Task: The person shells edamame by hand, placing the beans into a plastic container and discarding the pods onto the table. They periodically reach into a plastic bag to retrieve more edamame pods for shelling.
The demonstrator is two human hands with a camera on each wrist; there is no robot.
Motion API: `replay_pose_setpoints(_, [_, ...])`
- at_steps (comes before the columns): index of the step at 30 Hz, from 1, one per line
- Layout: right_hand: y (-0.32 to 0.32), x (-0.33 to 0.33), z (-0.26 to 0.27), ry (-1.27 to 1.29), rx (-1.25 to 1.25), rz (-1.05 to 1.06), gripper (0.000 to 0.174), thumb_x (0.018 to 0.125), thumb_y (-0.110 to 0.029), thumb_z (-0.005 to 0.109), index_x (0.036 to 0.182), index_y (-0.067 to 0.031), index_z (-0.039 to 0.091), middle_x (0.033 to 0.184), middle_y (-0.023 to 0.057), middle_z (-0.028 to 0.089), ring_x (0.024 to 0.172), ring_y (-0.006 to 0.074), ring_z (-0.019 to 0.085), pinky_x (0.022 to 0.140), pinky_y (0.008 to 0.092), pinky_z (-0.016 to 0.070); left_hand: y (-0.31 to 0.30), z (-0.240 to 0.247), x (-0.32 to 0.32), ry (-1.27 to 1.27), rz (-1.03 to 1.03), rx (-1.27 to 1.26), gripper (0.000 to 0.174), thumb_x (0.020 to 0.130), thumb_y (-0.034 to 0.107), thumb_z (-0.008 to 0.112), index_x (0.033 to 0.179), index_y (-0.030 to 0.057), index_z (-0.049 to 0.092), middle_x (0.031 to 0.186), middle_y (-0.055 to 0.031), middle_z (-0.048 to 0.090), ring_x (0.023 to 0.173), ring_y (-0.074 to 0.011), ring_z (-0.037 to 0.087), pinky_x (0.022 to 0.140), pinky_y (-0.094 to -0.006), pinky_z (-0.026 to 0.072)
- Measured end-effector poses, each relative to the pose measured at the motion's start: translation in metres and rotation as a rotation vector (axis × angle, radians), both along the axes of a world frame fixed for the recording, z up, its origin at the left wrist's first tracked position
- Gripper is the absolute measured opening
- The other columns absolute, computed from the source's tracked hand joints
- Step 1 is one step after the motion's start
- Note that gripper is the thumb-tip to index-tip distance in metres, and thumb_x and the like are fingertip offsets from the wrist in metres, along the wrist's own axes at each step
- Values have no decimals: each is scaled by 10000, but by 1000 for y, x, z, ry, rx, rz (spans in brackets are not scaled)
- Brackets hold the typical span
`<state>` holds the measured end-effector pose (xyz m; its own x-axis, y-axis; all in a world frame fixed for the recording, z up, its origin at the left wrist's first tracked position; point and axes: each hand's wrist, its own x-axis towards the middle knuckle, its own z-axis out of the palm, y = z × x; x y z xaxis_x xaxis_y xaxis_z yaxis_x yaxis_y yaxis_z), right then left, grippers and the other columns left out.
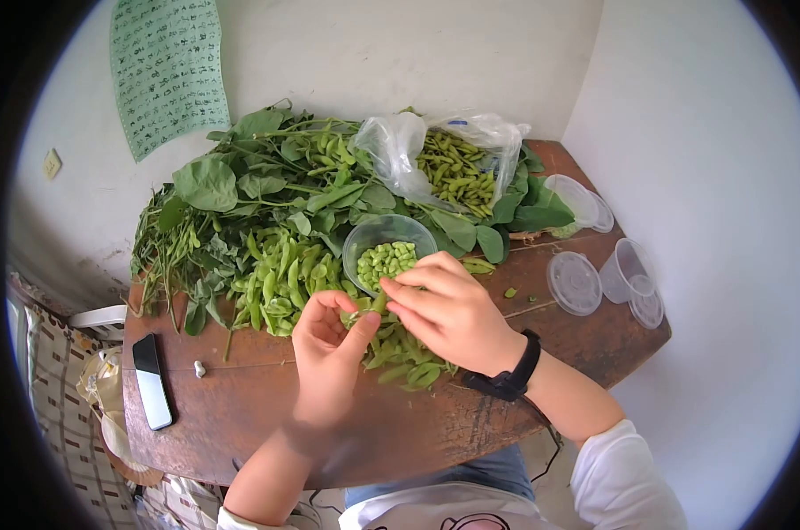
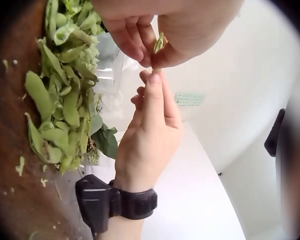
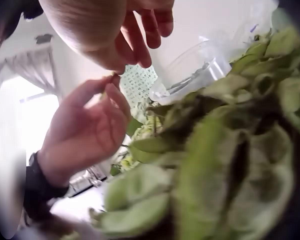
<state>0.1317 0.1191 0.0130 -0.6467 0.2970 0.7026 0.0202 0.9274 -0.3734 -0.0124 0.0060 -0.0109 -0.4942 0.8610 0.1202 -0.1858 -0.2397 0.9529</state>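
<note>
A small green soybean pod (image 1: 379, 303) is between the fingertips of both hands, in front of the bowl. My left hand (image 1: 329, 344) pinches it between thumb and forefinger; in the left wrist view the pod (image 2: 159, 44) stands up there, an edge showing. The right hand (image 1: 457, 309) reaches in from the other side, its thumb and fingertips pinching the pod's end. Just behind the hands is a clear plastic bowl (image 1: 354, 237) with shelled green soybeans (image 1: 386, 261). Under the hands lies a heap of opened pods (image 1: 409, 362), seen close in the right wrist view.
Unopened pods (image 1: 280, 274) are heaped left of the bowl, before leafy soybean stalks (image 1: 258, 177). A plastic bag of pods (image 1: 457, 168) stands behind. Clear tubs (image 1: 628, 268) and lids (image 1: 574, 283) sit right; a phone (image 1: 153, 384) lies on the table (image 1: 232, 433) at left.
</note>
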Motion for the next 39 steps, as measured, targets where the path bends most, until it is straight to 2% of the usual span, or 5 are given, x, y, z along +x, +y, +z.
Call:
replay_pose_setpoints(2, [-6, 0, 2, -92, 276, -88, 341, 757, -90, 719, 1073, 27, 665, 992, 88, 620, 945, 264, 557, 809, 374, 485, -2, 5, 0, -28, -40, -49, 237, 844, -37, 680, 951, 77, 502, 886, 33, 557, 779, -32, 526, 660, -189, 419])
replay_pose_setpoints(6, [-5, 2, 2, -117, 265, -66, 348, 760, -109, 720, 1072, 34, 659, 1007, 98, 615, 940, 271, 555, 798, 377, 487, -3, 6, 0, -23, -54, -35, 273, 831, -51, 686, 978, 77, 494, 879, 25, 565, 771, -37, 543, 659, -185, 426])
replay_pose_setpoints(17, [9, 6, -5, 23, -567, 432, 97, 881, -90, 688, 885, 0, 723, 800, 81, 665, 765, 195, 574, 695, 318, 468, -5, 8, 0, 31, -202, 56, 414, 801, -68, 724, 1078, 72, 450, 903, 4, 570, 806, -54, 569, 708, -187, 484])
replay_pose_setpoints(33, [6, 10, 0, 25, -1015, 199, 145, 912, -83, 661, 898, 49, 720, 862, 83, 684, 763, 87, 570, 650, 242, 445, -4, 5, 0, -83, -268, 92, 250, 896, -27, 630, 1093, 31, 488, 1060, -56, 580, 922, -110, 568, 816, -263, 486])
replay_pose_setpoints(39, [-1, 6, 2, 52, -1211, 266, 136, 891, -84, 688, 967, 18, 736, 882, 59, 678, 771, 70, 573, 661, 225, 450, -3, 9, 2, -78, -273, 5, 175, 916, 47, 609, 1079, 17, 555, 975, -41, 590, 802, -113, 574, 691, -250, 485])
